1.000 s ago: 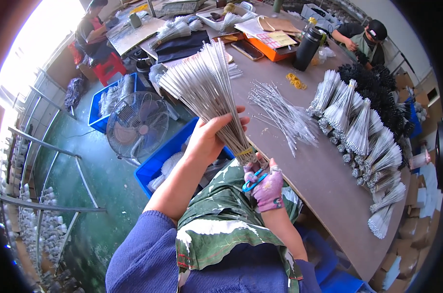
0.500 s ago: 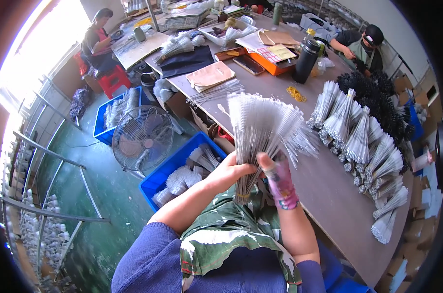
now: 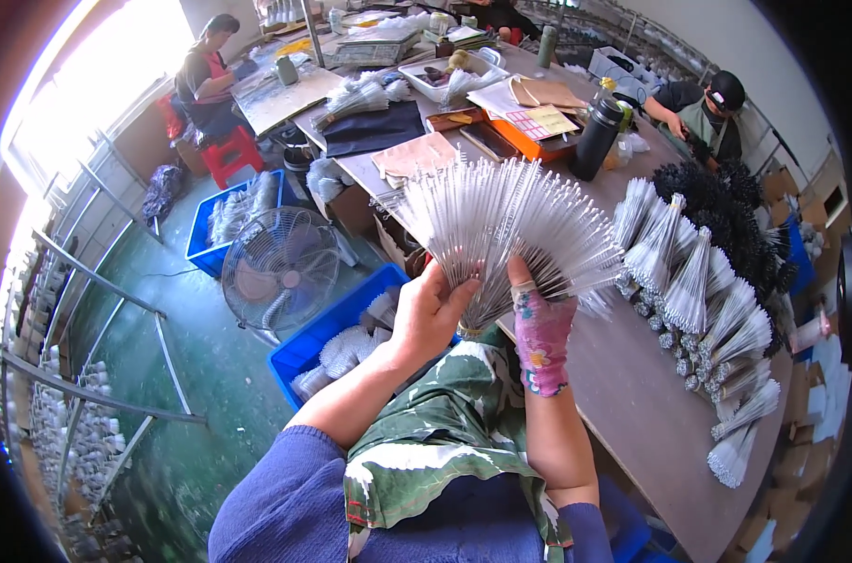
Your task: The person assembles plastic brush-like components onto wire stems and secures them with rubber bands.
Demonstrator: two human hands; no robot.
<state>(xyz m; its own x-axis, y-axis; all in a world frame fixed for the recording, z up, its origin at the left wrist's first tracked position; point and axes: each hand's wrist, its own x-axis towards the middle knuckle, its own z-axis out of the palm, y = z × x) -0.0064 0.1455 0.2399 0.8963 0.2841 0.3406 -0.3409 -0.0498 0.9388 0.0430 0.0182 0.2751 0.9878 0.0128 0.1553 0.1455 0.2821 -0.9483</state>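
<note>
Holding fanned bundle of white wire-stemmed brushes (image 3: 510, 211) above camouflage apron (image 3: 435, 403): left hand (image 3: 428, 314) closed on stems; gloved right hand (image 3: 540, 328) thumb pressing, other fingers hidden. Gathered bundles (image 3: 693, 281) on table (image 3: 632, 422) look done; this 1, maybe banded at base, not yet.

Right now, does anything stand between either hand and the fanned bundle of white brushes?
Nothing visible does. The bare left hand grips the bundle of white brushes; the right hand, in a pink floral glove, touches it with a bare thumb, its other fingers hidden.
</note>
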